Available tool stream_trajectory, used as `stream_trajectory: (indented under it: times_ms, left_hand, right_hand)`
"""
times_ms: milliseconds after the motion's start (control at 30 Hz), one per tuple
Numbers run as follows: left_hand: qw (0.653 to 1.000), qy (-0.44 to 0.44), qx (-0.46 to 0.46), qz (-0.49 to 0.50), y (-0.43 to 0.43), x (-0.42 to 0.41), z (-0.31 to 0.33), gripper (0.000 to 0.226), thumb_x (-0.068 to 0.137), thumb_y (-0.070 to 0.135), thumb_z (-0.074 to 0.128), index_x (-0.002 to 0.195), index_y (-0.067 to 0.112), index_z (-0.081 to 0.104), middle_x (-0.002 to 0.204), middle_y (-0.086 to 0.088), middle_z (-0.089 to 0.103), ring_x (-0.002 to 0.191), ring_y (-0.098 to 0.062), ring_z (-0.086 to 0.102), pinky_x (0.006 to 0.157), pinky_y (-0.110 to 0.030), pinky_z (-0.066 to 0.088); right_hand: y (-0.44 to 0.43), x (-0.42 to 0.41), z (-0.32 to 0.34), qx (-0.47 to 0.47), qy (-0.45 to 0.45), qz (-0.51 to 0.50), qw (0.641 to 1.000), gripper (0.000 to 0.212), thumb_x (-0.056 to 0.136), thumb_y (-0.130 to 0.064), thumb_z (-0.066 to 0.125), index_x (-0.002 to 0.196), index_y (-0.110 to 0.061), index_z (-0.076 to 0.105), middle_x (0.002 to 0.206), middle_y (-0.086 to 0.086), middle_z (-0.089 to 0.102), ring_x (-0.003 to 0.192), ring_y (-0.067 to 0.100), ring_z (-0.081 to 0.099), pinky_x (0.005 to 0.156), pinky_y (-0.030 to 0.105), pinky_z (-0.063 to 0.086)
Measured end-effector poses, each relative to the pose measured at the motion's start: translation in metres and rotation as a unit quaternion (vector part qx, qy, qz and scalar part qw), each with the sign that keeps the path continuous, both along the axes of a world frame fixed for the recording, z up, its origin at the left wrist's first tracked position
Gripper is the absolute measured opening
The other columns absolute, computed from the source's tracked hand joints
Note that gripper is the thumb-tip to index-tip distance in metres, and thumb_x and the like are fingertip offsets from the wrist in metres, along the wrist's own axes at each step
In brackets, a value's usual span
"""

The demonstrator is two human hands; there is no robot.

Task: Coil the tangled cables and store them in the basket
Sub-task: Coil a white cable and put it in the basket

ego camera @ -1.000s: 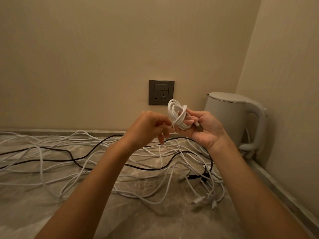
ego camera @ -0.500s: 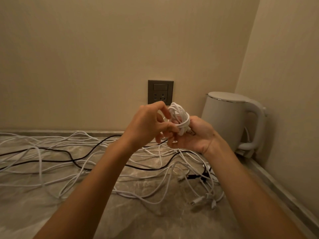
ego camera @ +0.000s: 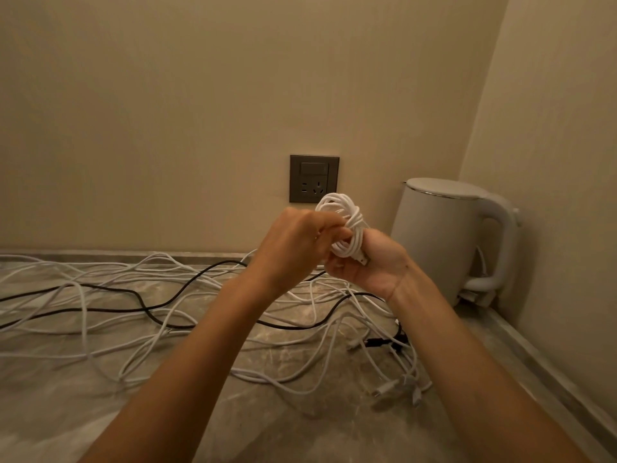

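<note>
- Left hand (ego camera: pixel 293 242): raised above the counter with its back toward the camera. The fingers are curled and pinch the left side of the coiled cable.
- Right hand (ego camera: pixel 374 265): held just beside the left hand with the palm turned toward the camera. Its fingers are curled round the lower part of the coiled cable; the fingertips are hidden behind the bundle.
- Coiled cable (ego camera: pixel 347 222): a white cable wound into a small bundle of several loops, held in the air between the two hands. Its upper loops rise above the knuckles, in front of the wall socket. A short plug end (ego camera: pixel 364 261) sticks out of the bundle over the right palm.
- Loose white cables (ego camera: pixel 100 332): many strands spread in a tangle over the counter, from the left edge of the view to below the right forearm. Several of their connector ends (ego camera: pixel 400 385) lie together near the right forearm.
- Black cable (ego camera: pixel 147 307): winds across the tangle, passing under both forearms.
- Counter (ego camera: pixel 300 429): a grey marbled surface with a raised edge along the walls.
- Wall socket (ego camera: pixel 314 179): a dark plate with a switch above the outlets, set in the back wall.
- Kettle (ego camera: pixel 444 235): a white electric kettle, upright in the far right corner, handle to the right.
</note>
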State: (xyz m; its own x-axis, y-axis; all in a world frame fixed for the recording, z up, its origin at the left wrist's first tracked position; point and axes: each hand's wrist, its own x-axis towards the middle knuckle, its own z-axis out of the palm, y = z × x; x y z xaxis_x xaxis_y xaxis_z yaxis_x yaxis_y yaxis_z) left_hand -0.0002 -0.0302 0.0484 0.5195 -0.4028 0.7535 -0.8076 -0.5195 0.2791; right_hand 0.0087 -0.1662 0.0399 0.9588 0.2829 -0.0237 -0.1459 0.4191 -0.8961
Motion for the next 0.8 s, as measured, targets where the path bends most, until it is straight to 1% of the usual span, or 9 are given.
stream_trajectory:
  times_ms: [67,133,233,300,367,433,600,667,800]
  left_hand:
    - [1.0,0.01,0.005,0.006,0.0,0.0,0.001,0.016,0.088,0.015,0.06,0.092,0.005,0.072,0.07,-0.007,0.069,0.048,-0.005,0.051,0.048,-0.024,0.047]
    - [1.0,0.018,0.009,0.007,0.001,0.0,0.003,0.016,0.088,0.015,0.06,0.091,0.005,0.072,0.067,0.0,0.064,0.048,0.001,0.049,0.049,-0.019,0.044]
    - [0.998,0.055,0.012,0.007,0.003,0.002,0.005,0.018,0.089,0.014,0.059,0.089,0.004,0.073,0.067,-0.002,0.064,0.051,-0.004,0.052,0.054,-0.027,0.046]
    - [0.997,0.076,0.021,0.006,0.005,0.003,0.006,0.019,0.089,0.014,0.058,0.088,0.004,0.073,0.064,-0.002,0.062,0.052,-0.003,0.051,0.053,-0.021,0.043]
    - [0.995,0.09,0.03,0.009,0.007,0.002,0.006,0.018,0.09,0.015,0.057,0.089,0.006,0.072,0.059,0.01,0.053,0.049,0.002,0.047,0.048,-0.01,0.038]
    - [0.995,0.098,0.034,0.009,0.006,0.0,0.005,0.017,0.09,0.014,0.056,0.09,0.007,0.072,0.058,0.018,0.047,0.047,0.004,0.047,0.048,-0.009,0.038]
    - [0.992,0.101,0.067,0.018,0.003,0.0,0.005,0.018,0.091,0.013,0.054,0.092,0.005,0.07,0.061,0.009,0.053,0.054,-0.004,0.051,0.059,-0.026,0.048]
    - [0.992,0.097,0.079,0.027,0.003,0.002,0.005,0.018,0.091,0.013,0.054,0.094,0.005,0.07,0.072,-0.003,0.063,0.064,-0.017,0.059,0.067,-0.038,0.05]
    - [0.991,0.068,0.097,0.062,0.004,0.003,0.003,0.02,0.092,0.017,0.054,0.098,0.007,0.07,0.087,-0.014,0.07,0.076,-0.029,0.063,0.069,-0.043,0.05]
  right_hand:
    - [-0.002,0.002,-0.001,0.001,-0.015,-0.006,1.0,0.042,0.098,-0.027,0.031,0.08,-0.013,0.066,0.07,0.006,0.06,0.056,0.014,0.059,0.057,0.026,0.043]
    - [-0.006,0.005,-0.001,-0.049,-0.051,-0.016,0.997,0.051,0.097,-0.041,0.028,0.083,-0.011,0.067,0.073,0.008,0.061,0.063,0.017,0.058,0.066,0.031,0.043]
    - [-0.003,0.005,-0.001,-0.1,-0.09,0.012,0.991,0.061,0.09,-0.061,0.031,0.091,-0.011,0.066,0.075,0.008,0.06,0.068,0.017,0.057,0.07,0.033,0.04]
    - [0.003,0.005,-0.004,-0.114,-0.101,0.007,0.988,0.054,0.089,-0.06,0.035,0.091,-0.015,0.065,0.072,0.005,0.06,0.066,0.015,0.058,0.067,0.031,0.042]
    - [0.006,0.004,-0.006,-0.136,-0.104,-0.015,0.985,0.046,0.092,-0.054,0.037,0.089,-0.018,0.065,0.069,0.002,0.061,0.064,0.012,0.059,0.066,0.028,0.044]
    - [0.006,0.004,-0.007,-0.155,-0.109,-0.025,0.982,0.044,0.096,-0.05,0.035,0.085,-0.018,0.063,0.064,0.001,0.06,0.058,0.009,0.058,0.063,0.026,0.043]
    - [0.005,0.006,-0.008,-0.136,-0.097,-0.028,0.986,0.049,0.1,-0.045,0.028,0.075,-0.018,0.061,0.057,0.001,0.057,0.051,0.011,0.054,0.053,0.025,0.039]
    - [0.004,0.007,-0.009,-0.122,-0.089,-0.012,0.988,0.05,0.099,-0.044,0.029,0.071,-0.019,0.062,0.058,0.001,0.054,0.053,0.012,0.05,0.049,0.024,0.038]
    - [0.005,0.008,-0.01,-0.093,-0.071,0.006,0.993,0.046,0.1,-0.042,0.028,0.076,-0.017,0.058,0.058,0.001,0.054,0.052,0.011,0.048,0.048,0.024,0.039]
